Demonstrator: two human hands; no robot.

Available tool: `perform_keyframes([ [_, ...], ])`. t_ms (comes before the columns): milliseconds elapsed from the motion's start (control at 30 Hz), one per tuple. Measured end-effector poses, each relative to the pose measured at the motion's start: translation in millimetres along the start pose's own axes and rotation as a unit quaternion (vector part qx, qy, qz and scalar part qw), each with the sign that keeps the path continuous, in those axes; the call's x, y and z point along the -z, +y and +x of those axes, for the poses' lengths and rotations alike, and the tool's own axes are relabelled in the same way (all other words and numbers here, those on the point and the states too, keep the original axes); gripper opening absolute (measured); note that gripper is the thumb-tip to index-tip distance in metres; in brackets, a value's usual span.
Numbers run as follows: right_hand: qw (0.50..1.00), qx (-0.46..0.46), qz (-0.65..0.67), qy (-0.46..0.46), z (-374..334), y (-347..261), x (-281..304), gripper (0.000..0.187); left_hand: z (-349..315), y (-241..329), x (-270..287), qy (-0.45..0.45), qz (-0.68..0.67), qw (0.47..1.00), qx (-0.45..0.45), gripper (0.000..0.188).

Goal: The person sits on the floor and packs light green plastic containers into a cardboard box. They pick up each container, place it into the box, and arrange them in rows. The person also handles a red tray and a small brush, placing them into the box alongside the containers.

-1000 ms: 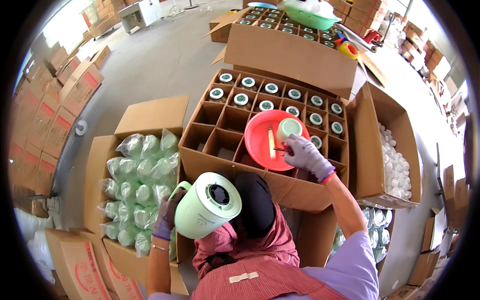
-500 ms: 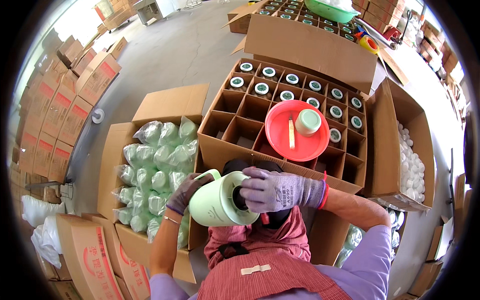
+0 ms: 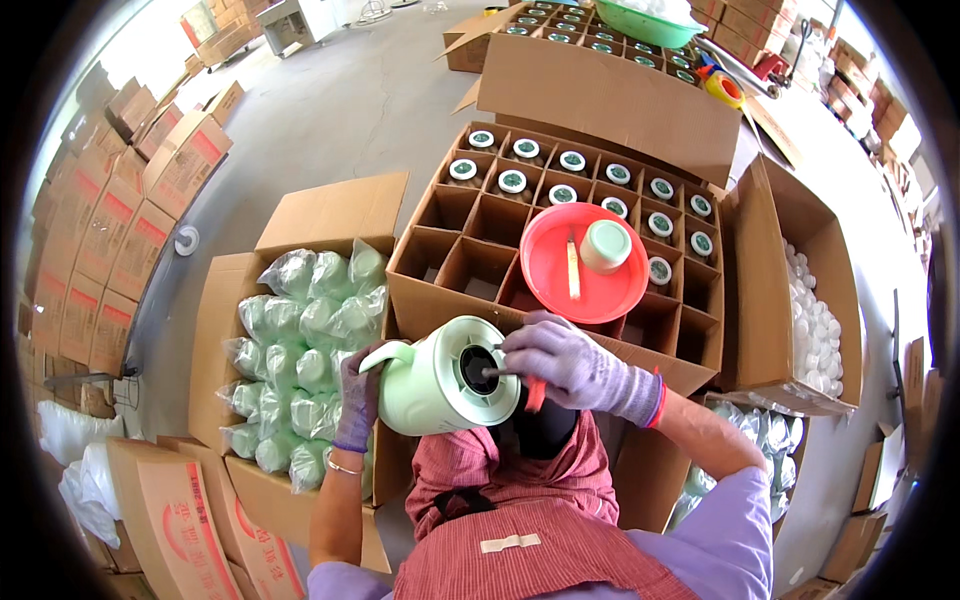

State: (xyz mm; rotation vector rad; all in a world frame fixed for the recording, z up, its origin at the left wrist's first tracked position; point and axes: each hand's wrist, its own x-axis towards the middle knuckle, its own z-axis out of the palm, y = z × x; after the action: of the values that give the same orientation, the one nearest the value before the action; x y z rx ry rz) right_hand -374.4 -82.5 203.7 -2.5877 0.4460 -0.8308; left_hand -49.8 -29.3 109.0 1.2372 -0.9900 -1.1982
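Jug: the pale green jug [image 3: 433, 392] is held over your lap, lying on its side, its handle [image 3: 388, 353] at 10 o'clock. Take all clock directions from this jug.
Jug opening: the dark hole [image 3: 477, 368] in the pale ring faces 3 o'clock, tilted up toward you.
Tool: the grey tip [image 3: 492, 373] of a thin rod tool lies across the opening. How deep it reaches cannot be told.
Step in hand: judged from this pose, you are working with the tool at the opening. Brace the jug firmly with the left hand, aim the tip at the middle of the hole, and apply light, even force so that the tip does not slip and scratch the ring.
Left hand: your gloved left hand [image 3: 358, 402] is clamped on the jug at 9 o'clock, beside the handle. Most fingers are hidden.
Right hand: your gloved right hand [image 3: 566, 362], at 3 o'clock, has its fingers curled around the tool. A red piece [image 3: 536, 393] shows below them; whether it belongs to the tool is unclear.
Basin: the red basin [image 3: 545, 285], between 1 and 2 o'clock, holds a pale green cup [image 3: 606, 246] and a yellow-handled tool [image 3: 573, 272].
Divided carton: the carton [image 3: 652, 115] under the basin holds white-lidded jars [image 3: 526, 149].
Wrapped cups: bagged green cups [image 3: 314, 368] fill the carton at 9 o'clock.
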Motion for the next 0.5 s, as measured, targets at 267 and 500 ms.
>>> perform_keyframes([
  [267,0.995,-0.016,-0.013,-0.100,2.6,1.8,-17.3,0.018,-2.7,36.7,-17.8,-0.063,0.127,0.987,-0.078,0.029],
  [500,0.629,-0.537,0.562,0.029,-9.6,11.5,-29.1,0.023,-40.9,24.8,-51.2,0.124,0.256,0.929,-0.236,0.027],
])
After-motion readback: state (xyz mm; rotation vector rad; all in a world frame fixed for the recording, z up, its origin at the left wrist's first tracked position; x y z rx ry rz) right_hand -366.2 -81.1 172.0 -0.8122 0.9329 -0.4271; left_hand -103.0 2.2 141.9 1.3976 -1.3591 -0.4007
